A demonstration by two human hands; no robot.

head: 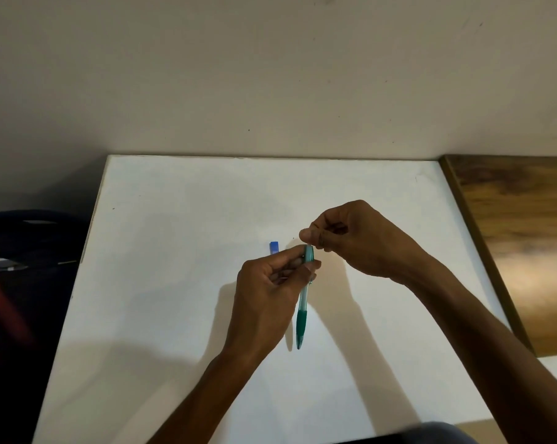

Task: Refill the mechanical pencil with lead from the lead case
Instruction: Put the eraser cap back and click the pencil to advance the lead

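Left hand [270,283] grips the mechanical pencil [303,302]; right hand [350,238] fingertips are pinched together at its top end.

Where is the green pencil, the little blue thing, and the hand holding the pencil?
mechanical pencil [302,318]: head view, on its dark green grip near the tip.
blue lead case [274,247]: head view, on its visible top part behind the fingers.
left hand [267,293]: head view, on the back of the hand.
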